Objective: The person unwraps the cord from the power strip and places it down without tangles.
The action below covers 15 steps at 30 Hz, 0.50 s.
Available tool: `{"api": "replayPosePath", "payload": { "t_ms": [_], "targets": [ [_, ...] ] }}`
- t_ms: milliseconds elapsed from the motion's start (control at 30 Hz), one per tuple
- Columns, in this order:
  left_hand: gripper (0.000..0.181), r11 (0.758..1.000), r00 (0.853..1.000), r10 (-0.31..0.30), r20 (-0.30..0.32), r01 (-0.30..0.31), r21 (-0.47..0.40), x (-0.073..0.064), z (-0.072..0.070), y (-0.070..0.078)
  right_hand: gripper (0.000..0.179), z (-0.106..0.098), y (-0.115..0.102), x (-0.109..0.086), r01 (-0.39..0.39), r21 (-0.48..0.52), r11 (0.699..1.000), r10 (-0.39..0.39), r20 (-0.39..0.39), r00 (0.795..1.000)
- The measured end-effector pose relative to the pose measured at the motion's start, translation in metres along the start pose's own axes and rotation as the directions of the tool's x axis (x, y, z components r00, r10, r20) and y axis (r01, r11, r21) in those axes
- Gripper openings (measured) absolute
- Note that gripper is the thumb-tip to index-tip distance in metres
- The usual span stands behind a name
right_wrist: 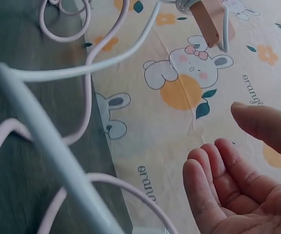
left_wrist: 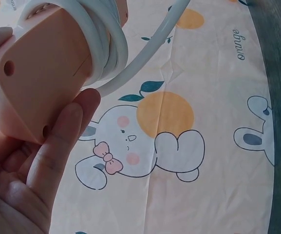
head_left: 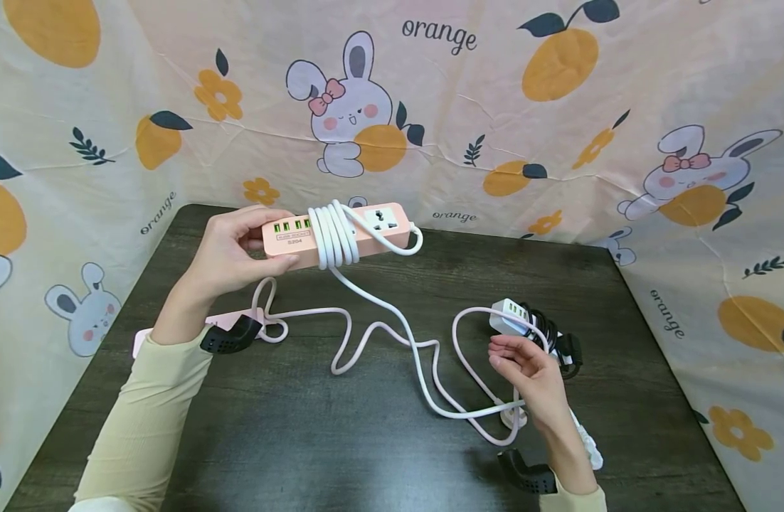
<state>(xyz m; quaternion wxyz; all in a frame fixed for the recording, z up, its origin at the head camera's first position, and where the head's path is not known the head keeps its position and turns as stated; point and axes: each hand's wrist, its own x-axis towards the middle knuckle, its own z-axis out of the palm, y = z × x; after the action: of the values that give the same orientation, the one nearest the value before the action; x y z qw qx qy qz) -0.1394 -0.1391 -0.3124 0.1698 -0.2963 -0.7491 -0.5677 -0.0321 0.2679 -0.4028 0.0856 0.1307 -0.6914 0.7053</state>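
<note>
Raised above the table, a peach power strip [head_left: 305,249] is gripped at its left end by my left hand [head_left: 228,245]. Several turns of its white cable [head_left: 333,235] wrap round the middle of the strip. From the wrap the free cable runs down to the right, passing near my right hand [head_left: 529,377]. That hand has loosely bent fingers and holds nothing, as the right wrist view shows. In the left wrist view, the thumb and fingers hold the end of the strip [left_wrist: 47,63].
A pink power strip [head_left: 235,318] lies behind my left wrist, its pale pink cable [head_left: 315,311] winding across the dark table [head_left: 302,427]. At right sit a white power strip [head_left: 509,313] bound with black cable [head_left: 546,327] and a white plug [head_left: 589,446]. Printed cloth [head_left: 456,92] surrounds the table.
</note>
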Motion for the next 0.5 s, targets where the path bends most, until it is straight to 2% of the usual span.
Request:
{"api": "replayPosePath", "payload": {
  "t_ms": [133, 333, 500],
  "targets": [
    [0.043, 1.0, 1.0, 0.004, 0.0, -0.004, 0.002, -0.001, 0.001, 0.0, 0.025, 0.006, 0.003, 0.005, 0.009, 0.031, 0.999, -0.01, 0.03, 1.0],
    [0.043, 1.0, 1.0, 0.008, -0.007, -0.008, 0.008, -0.003, 0.002, 0.0, 0.028, 0.017, 0.008, 0.014, -0.064, -0.031, 0.997, 0.065, 0.045, 0.997],
    [0.043, 1.0, 1.0, 0.004, -0.009, -0.004, 0.003, -0.005, 0.003, 0.002, 0.03, 0.032, 0.012, 0.024, -0.102, -0.019, 0.995, 0.104, 0.067, 0.992]
  ]
}}
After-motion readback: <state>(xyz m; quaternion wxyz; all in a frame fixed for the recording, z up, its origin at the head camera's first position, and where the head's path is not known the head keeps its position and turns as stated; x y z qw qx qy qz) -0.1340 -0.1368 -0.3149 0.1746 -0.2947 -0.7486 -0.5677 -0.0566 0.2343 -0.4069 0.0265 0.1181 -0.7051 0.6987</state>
